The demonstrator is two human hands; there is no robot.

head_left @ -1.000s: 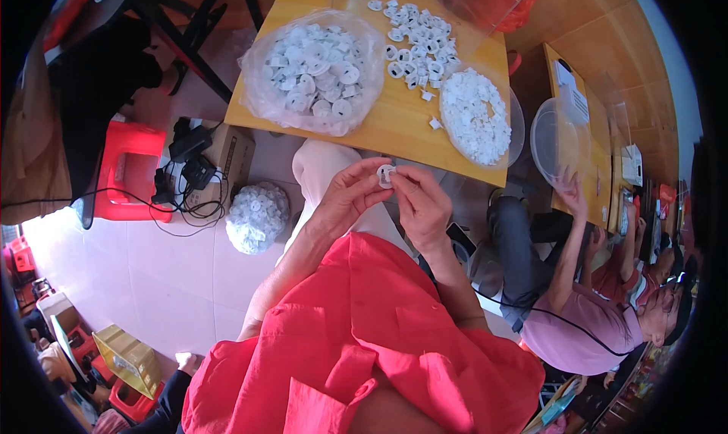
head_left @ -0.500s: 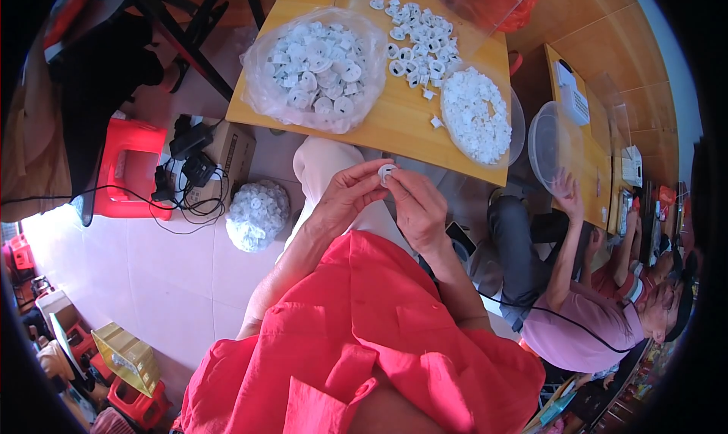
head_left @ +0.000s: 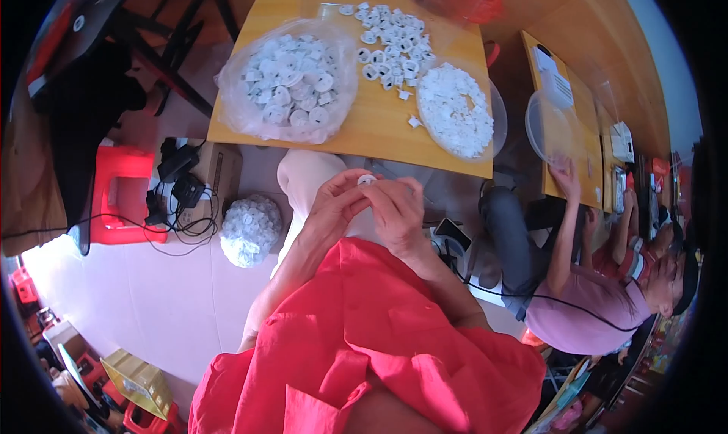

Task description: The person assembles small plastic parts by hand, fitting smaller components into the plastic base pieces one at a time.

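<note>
Since the earlier frame, the right hand (head_left: 396, 210) has curled further over the small round white plastic piece (head_left: 366, 179), so less of it shows; the whole scene also sits further left in the view. The left hand (head_left: 334, 206) pinches the piece at its fingertips, and the right hand's bent fingers close on it from the other side. The piece is held up above the person's lap, just short of the near edge of the yellow wooden desk (head_left: 364, 147).

On the desk, a clear plastic bag full of white round pieces (head_left: 296, 85) stands at the left, loose white rings with dark centres (head_left: 398, 43) lie scattered beyond, and an oval heap of tiny white parts (head_left: 455, 112) lies at the right. A rounded clear bag of white pieces (head_left: 250, 233) rests on the floor near a red plastic stool (head_left: 106, 195). At the right, a co-worker's raised hand (head_left: 566, 180) is at a round clear plastic lid (head_left: 547, 127).
</note>
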